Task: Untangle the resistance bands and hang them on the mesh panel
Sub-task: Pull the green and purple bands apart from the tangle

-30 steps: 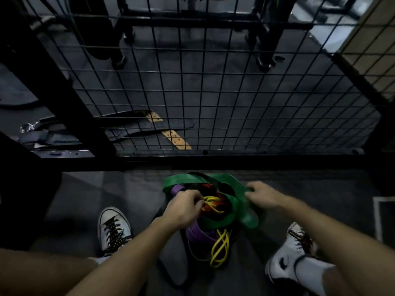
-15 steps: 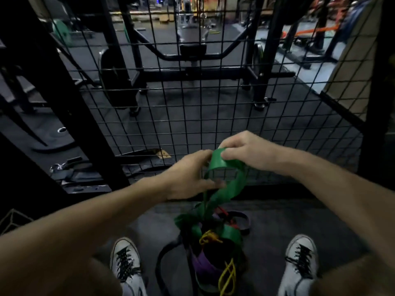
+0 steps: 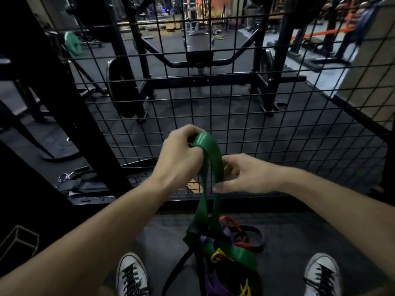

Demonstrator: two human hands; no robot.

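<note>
The left hand (image 3: 178, 154) is in the middle of the frame, with its fingers curled tightly around the top bend of the green resistance band (image 3: 210, 165), so it grips the band at its highest point. From there the green band hangs down in two flat strands toward the lower centre of the frame. The right hand (image 3: 241, 174) is just to the right of these strands and a little lower than the left hand. Its fingers are bent and its thumb reaches across the strands from the right, so it seems to pinch one strand, but the contact is partly hidden.

The lower part of the green band goes into a tangled pile of bands (image 3: 226, 253) on the dark floor (image 3: 149, 233), at the bottom centre. In this pile there are a purple band (image 3: 213, 283), a yellow band (image 3: 218, 256), a red band (image 3: 233, 224) and a black band (image 3: 177, 268).

Two white sneakers stand at the bottom, the left one (image 3: 131, 274) and the right one (image 3: 322, 274), with the pile between them.

The black mesh panel (image 3: 245, 124) fills the upper and middle part of the frame, behind both hands. Through it, gym machines are visible.
</note>
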